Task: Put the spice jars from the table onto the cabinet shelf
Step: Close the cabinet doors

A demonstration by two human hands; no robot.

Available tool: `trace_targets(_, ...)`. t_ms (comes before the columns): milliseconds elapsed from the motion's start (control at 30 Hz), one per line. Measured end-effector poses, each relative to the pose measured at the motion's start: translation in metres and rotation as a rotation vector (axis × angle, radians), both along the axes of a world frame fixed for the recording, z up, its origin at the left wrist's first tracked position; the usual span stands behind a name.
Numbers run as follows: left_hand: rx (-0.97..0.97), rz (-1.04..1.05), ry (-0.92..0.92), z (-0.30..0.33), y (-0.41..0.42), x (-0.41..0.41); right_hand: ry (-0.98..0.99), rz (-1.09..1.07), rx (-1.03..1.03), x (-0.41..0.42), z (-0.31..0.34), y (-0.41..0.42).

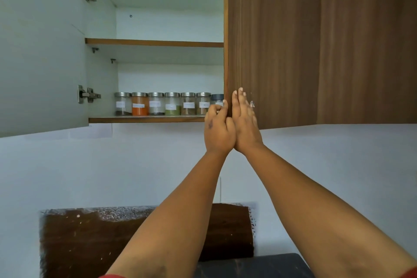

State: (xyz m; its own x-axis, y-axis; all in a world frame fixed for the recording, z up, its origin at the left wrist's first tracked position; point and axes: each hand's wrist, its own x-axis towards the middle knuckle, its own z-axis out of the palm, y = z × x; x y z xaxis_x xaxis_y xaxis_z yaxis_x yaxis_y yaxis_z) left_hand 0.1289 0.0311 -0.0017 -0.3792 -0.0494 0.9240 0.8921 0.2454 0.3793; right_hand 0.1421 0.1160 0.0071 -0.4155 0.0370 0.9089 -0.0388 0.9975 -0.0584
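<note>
The fingers [217, 109] of the left hand [218, 130] are curled around the near vertical edge of the brown wood-grain cabinet door [273, 40], with the fingertips hooked behind that edge and the thumb side turned toward the right hand. The right hand [244, 124] is laid flat against the front face of the same door, its fingers [240, 99] held straight, close together and pointing upward; nothing is gripped in it. The two hands are pressed side by side and touch along their inner edges, and both bare forearms are stretched upward from the bottom of the view. Just left of the hands, a row of clear glass spice jars with silver metal lids and white labels [163, 104] is seen standing upright on the lower wooden cabinet shelf [146, 119]; an orange powder and a green powder are among their contents. At the right end of the row a jar with a dark grey lid [217, 97] is partly hidden behind the door edge and the left hand. The upper wooden shelf [153, 42] is seen above. The white inner face of the left cabinet door [40, 52] is swung open, and a dark brown wooden table [90, 237] lies below.
</note>
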Motion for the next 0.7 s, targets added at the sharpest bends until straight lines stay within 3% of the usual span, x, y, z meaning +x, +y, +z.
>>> trace_targets(300,-0.094,-0.019,-0.182,0.004,-0.011,-0.068,-0.212,-0.054,-0.079,-0.063,-0.003,-0.008)
trace_targets(467,-0.247,-0.113,-0.227,-0.006,-0.017,-0.103,-0.375,-0.094,-0.093,-0.092,-0.002,-0.007)
trace_targets(700,-0.389,-0.056,-0.279,-0.001,-0.014,-0.148,-0.492,-0.123,-0.196,-0.129,-0.007,-0.003)
